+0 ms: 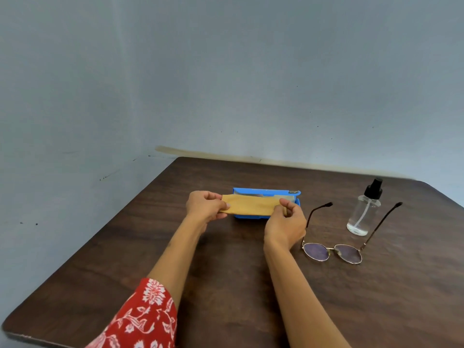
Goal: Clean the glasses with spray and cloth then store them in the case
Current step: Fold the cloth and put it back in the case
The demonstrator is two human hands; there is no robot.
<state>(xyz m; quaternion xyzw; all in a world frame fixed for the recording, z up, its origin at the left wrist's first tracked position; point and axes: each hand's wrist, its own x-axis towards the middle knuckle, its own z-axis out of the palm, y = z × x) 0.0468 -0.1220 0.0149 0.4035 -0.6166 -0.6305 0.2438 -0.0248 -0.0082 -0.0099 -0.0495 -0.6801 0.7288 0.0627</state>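
A yellow-brown cloth (251,206) is folded into a long strip and stretched between my two hands just above the open blue case (266,192). My left hand (207,206) pinches the strip's left end and my right hand (286,222) pinches its right end. The cloth hides most of the case's inside. Round gold-framed glasses (332,252) lie on the table to the right of my right hand, arms unfolded and pointing away from me. A clear spray bottle (363,212) with a black nozzle stands upright between the two arms' tips.
Everything rests on a dark brown wooden table (226,285) pushed against a grey wall. Its left edge runs diagonally from the far corner toward me. A red patterned sleeve (143,315) covers my left upper arm.
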